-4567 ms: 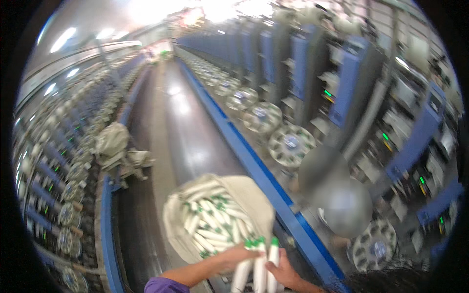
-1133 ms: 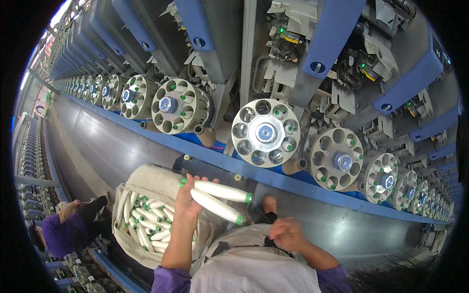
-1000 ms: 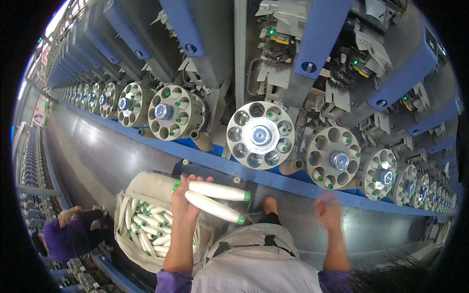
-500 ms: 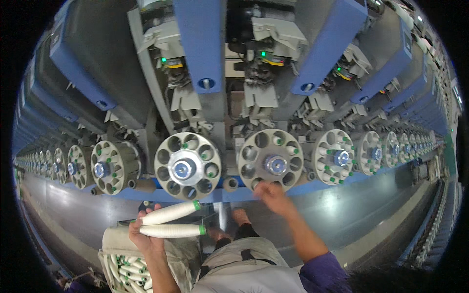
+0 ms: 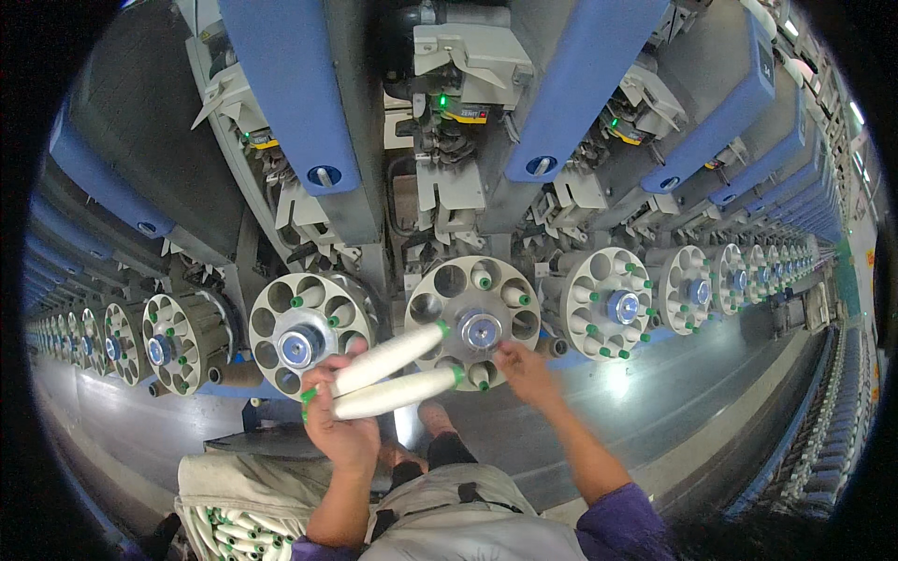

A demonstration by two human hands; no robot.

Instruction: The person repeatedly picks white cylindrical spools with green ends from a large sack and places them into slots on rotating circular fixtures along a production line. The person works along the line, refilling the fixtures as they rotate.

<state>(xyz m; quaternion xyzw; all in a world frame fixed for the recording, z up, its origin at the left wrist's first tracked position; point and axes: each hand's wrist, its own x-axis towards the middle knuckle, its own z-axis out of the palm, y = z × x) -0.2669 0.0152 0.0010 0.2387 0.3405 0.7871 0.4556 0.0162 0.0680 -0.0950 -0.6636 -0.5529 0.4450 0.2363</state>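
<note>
Two white yarn bobbins (image 5: 398, 391) with green ends lie side by side in my left hand (image 5: 341, 421), fingers closed round their near ends. Their far tips reach across the front of a round cream magazine (image 5: 440, 280) with a ring of pockets and a blue-and-silver hub (image 5: 480, 329). My right hand (image 5: 528, 374) is at this magazine's lower right face, its fingertips pinched together; whatever they hold is too small to see. Just left of them a green-tipped bobbin (image 5: 479, 376) sits in a bottom pocket. A few upper pockets also hold bobbins.
A cloth-lined bin (image 5: 248, 481) full of similar bobbins stands at my lower left. More magazines (image 5: 608, 304) run along the machine on both sides, under blue and grey panels (image 5: 290, 84). A brown tube (image 5: 234, 376) lies between magazines on the left.
My left hand has moved up and right, bringing both bobbins before the magazine. My right hand has shifted from its bottom pocket toward the right of the hub; a bobbin now shows in that pocket.
</note>
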